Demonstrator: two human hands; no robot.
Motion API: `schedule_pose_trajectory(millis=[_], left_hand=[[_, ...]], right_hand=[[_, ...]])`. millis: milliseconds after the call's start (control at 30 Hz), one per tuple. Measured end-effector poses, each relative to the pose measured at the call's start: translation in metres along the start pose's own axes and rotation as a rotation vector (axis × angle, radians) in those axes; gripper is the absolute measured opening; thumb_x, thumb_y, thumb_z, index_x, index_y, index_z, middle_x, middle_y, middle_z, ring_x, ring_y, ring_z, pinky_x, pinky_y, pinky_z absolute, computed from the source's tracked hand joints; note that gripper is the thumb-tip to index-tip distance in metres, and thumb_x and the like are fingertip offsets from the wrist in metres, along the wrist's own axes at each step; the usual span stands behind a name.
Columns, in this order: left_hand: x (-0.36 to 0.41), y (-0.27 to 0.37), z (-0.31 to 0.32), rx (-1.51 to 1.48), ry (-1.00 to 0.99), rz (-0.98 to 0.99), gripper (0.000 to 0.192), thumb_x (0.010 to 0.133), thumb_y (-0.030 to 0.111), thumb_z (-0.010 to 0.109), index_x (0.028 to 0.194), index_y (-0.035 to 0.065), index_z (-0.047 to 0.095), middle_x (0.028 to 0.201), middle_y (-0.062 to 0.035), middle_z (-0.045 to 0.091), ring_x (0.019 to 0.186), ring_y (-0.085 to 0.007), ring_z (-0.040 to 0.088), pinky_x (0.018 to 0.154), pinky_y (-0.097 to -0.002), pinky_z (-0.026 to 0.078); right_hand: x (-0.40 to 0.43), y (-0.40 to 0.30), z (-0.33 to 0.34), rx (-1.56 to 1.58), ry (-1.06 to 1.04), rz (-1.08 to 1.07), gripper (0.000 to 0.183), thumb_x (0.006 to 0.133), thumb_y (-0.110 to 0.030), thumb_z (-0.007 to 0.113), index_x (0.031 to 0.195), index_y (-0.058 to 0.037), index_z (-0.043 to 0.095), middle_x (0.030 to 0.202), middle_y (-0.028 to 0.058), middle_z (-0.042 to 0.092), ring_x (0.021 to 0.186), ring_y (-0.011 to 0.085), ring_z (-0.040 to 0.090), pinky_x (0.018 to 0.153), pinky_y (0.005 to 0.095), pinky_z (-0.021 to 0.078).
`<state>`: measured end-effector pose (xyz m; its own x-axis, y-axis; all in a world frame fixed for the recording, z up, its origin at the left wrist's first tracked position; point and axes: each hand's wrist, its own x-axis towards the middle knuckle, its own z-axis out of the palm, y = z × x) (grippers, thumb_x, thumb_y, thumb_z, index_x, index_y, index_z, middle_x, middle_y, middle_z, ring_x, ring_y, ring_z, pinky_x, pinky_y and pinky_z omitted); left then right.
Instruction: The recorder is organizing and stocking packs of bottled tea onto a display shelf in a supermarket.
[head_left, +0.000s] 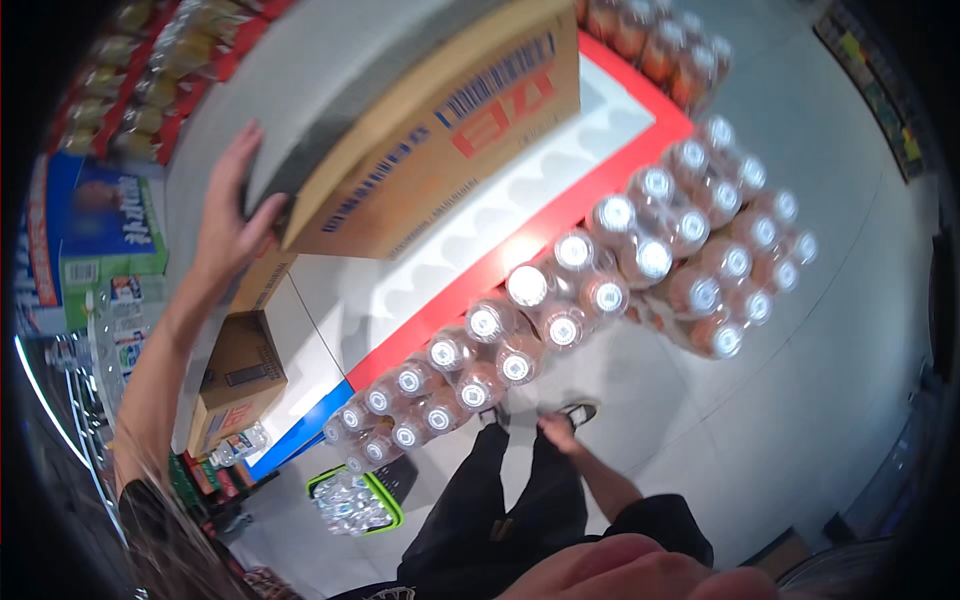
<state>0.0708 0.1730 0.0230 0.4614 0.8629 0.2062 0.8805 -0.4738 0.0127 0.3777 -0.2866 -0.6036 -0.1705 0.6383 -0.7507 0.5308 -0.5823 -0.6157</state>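
Note:
A large cardboard carton (450, 142) with printing stands on a white display platform (427, 232) edged in red. My left hand (244, 202) is beside the carton's near left corner, fingers spread; whether the thumb touches the carton cannot be told. My right hand (559, 433) hangs low by my leg, near my shoe, with nothing visible in it. Shrink-wrapped packs of drink bottles (517, 367) with pale caps line the platform's red edge. A smaller cardboard carton (236, 375) is below my left hand, at the platform's left part.
A green-rimmed basket (401, 517) full of clear plastic bottles stands on the floor (660, 450), left of my legs. More bottle packs (675, 60) stand at the top right. Red shelves (176, 127) of packaged goods and a blue-green printed pack (112, 225) are at the left.

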Motion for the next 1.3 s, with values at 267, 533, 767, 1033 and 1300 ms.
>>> schedule_pose_trajectory(millis=[267,533,767,1033,1300], left_hand=[[-0.019,-0.007,0.006,-0.091,0.094,-0.077,0.080,0.071,0.035,0.077,0.140,0.0089,0.047,0.151,-0.0158,0.040,0.140,-0.0346,0.036,0.115,-0.0493,0.030],[-0.026,-0.010,0.015,-0.098,0.191,-0.103,0.079,0.072,0.041,0.076,0.138,0.0091,0.048,0.150,-0.0153,0.040,0.139,-0.0336,0.037,0.114,-0.0490,0.031],[-0.022,-0.008,0.009,-0.085,0.134,-0.112,0.078,0.072,0.042,0.077,0.137,0.0101,0.049,0.149,-0.0145,0.041,0.139,-0.0321,0.036,0.114,-0.0481,0.032],[-0.025,-0.017,0.014,-0.150,0.135,-0.116,0.078,0.073,0.042,0.076,0.137,0.0087,0.048,0.150,-0.0152,0.039,0.141,-0.0322,0.035,0.115,-0.0478,0.029],[-0.025,-0.014,0.007,-0.131,0.090,-0.098,0.077,0.075,0.042,0.075,0.139,0.0082,0.047,0.149,-0.0153,0.039,0.140,-0.0324,0.035,0.116,-0.0485,0.028]], right_hand=[[-0.246,-0.340,-0.197,-0.200,-1.128,-0.316,0.047,0.097,-0.044,0.058,0.118,-0.0033,0.066,0.110,0.0106,0.069,0.106,0.0186,0.063,0.096,0.0333,0.0467],[-0.224,-0.723,-0.332,0.772,-0.802,-0.929,0.049,0.096,-0.035,0.057,0.131,-0.0013,0.050,0.140,0.0266,0.047,0.131,0.0368,0.048,0.108,0.0448,0.0408],[-0.144,-1.019,-0.398,1.356,-0.681,-0.980,0.044,0.096,-0.034,0.054,0.127,-0.0047,0.045,0.148,0.0267,0.033,0.140,0.0384,0.032,0.113,0.0525,0.0314],[-0.124,-1.130,-0.396,1.472,-0.310,-0.984,0.056,0.092,-0.054,0.049,0.123,-0.0068,0.049,0.145,0.0232,0.034,0.136,0.0370,0.034,0.110,0.0516,0.0305],[-0.165,-1.039,-0.421,1.507,-0.404,-1.000,0.072,0.091,-0.066,0.044,0.124,-0.0033,0.057,0.135,0.0254,0.041,0.114,0.0337,0.047,0.077,0.0369,0.0453]])
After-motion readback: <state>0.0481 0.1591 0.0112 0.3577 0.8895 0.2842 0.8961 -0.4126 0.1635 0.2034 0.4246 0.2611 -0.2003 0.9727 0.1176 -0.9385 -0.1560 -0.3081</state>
